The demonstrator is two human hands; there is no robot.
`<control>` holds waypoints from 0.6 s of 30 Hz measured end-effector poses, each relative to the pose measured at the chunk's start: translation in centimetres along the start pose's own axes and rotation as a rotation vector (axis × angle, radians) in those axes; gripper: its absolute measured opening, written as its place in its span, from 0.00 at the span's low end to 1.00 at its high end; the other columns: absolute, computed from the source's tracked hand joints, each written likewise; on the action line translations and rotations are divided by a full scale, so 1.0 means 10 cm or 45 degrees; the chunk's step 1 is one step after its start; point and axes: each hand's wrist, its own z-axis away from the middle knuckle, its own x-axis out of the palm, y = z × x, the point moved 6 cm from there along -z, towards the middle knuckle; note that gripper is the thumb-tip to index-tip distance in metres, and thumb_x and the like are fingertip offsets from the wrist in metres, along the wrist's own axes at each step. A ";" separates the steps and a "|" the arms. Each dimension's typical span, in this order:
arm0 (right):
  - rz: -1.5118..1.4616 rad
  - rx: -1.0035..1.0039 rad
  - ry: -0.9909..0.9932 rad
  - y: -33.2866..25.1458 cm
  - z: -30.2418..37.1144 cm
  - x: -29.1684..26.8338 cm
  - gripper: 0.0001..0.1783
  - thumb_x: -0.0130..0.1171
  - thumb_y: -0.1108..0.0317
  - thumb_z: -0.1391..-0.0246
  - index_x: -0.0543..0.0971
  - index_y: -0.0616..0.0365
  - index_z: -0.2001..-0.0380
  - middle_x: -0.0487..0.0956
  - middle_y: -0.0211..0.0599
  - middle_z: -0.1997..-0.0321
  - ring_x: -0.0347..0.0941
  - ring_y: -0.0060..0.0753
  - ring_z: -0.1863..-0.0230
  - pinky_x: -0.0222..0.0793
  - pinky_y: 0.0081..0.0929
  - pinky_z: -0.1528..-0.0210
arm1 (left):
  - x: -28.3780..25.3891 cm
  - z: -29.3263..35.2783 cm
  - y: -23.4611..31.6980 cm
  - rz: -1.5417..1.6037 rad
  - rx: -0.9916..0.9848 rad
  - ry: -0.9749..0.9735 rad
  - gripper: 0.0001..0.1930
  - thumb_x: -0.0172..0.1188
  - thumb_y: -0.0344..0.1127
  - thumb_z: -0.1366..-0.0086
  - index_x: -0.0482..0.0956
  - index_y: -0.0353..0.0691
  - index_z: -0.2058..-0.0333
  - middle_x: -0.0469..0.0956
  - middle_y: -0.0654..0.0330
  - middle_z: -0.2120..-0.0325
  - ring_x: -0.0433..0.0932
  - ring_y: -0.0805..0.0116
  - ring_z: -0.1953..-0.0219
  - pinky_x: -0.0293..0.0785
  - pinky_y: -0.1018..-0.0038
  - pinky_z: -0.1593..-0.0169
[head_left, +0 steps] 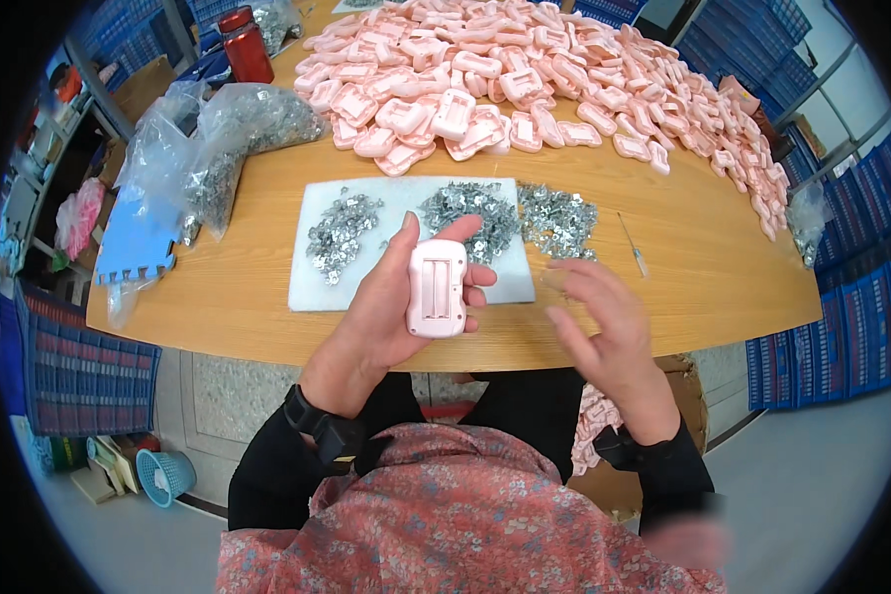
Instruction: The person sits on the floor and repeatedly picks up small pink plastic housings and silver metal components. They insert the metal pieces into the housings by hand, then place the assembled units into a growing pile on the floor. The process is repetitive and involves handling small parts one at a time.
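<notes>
My left hand [371, 307] holds a pale pink plastic casing [437, 289], its open battery compartment facing up. The fingers are wrapped behind it and their tips show along its right side. My right hand [609, 337] hovers to the right over the table's near edge, thumb and fingers apart, with nothing visible between them. Beyond the hands lies a white foam sheet [312, 243] bearing small shiny metal clips in a loose heap [342, 236] and a denser heap [470, 220]. Another heap of metal clips [559, 220] sits at the sheet's right edge.
A large pile of pink casings [525, 74] covers the table's far side. Clear bags of metal parts [252, 124], a blue foam mat [137, 238] and a red flask [246, 48] stand at left. A thin screwdriver-like tool [634, 247] lies at right. Blue crates [841, 332] surround the table [723, 267].
</notes>
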 end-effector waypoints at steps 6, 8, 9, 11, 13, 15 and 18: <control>-0.022 0.284 -0.026 0.38 0.33 -0.07 0.10 0.65 0.74 0.48 0.79 0.65 0.63 0.81 0.47 0.64 0.79 0.45 0.63 0.75 0.32 0.59 | -0.08 0.00 -0.08 -0.083 -0.051 0.053 0.42 0.23 0.68 0.28 0.68 0.37 0.38 0.82 0.51 0.65 0.81 0.63 0.70 0.80 0.67 0.64; -0.033 0.378 -0.041 0.46 0.41 -0.07 0.09 0.64 0.75 0.48 0.78 0.65 0.64 0.80 0.46 0.65 0.79 0.43 0.64 0.74 0.31 0.60 | -0.11 -0.03 -0.10 -0.128 -0.058 0.088 0.43 0.23 0.68 0.28 0.70 0.34 0.41 0.82 0.51 0.67 0.81 0.63 0.70 0.80 0.68 0.64; -0.019 0.406 -0.043 0.50 0.44 -0.07 0.08 0.64 0.75 0.47 0.78 0.65 0.64 0.80 0.46 0.65 0.79 0.42 0.64 0.74 0.30 0.60 | -0.13 -0.04 -0.11 -0.115 -0.061 0.089 0.43 0.24 0.68 0.28 0.71 0.33 0.42 0.81 0.52 0.67 0.80 0.63 0.71 0.80 0.68 0.64; 0.025 0.477 -0.045 0.61 0.55 -0.11 0.08 0.64 0.75 0.47 0.78 0.65 0.64 0.80 0.45 0.66 0.79 0.40 0.65 0.74 0.30 0.60 | -0.18 -0.08 -0.15 -0.081 -0.082 0.077 0.43 0.25 0.68 0.28 0.72 0.31 0.43 0.81 0.53 0.69 0.80 0.64 0.71 0.79 0.68 0.64; 0.038 0.497 0.010 0.67 0.58 -0.10 0.08 0.64 0.75 0.47 0.78 0.65 0.64 0.79 0.44 0.66 0.79 0.40 0.66 0.74 0.29 0.61 | -0.21 -0.04 -0.12 -0.042 -0.042 0.106 0.42 0.28 0.68 0.28 0.72 0.31 0.43 0.80 0.55 0.70 0.80 0.65 0.71 0.79 0.68 0.65; 0.063 0.543 0.062 0.79 0.63 -0.11 0.08 0.64 0.76 0.47 0.77 0.64 0.63 0.79 0.42 0.67 0.79 0.37 0.66 0.74 0.28 0.61 | -0.20 0.00 -0.12 -0.014 -0.014 0.141 0.41 0.32 0.67 0.28 0.71 0.31 0.43 0.78 0.59 0.73 0.80 0.66 0.72 0.79 0.68 0.65; 0.037 0.639 0.102 0.93 0.71 -0.09 0.09 0.63 0.77 0.48 0.77 0.64 0.63 0.80 0.42 0.67 0.79 0.35 0.66 0.75 0.28 0.61 | -0.25 0.04 -0.14 -0.138 0.014 0.227 0.37 0.37 0.62 0.26 0.70 0.29 0.42 0.77 0.60 0.72 0.78 0.68 0.71 0.78 0.70 0.65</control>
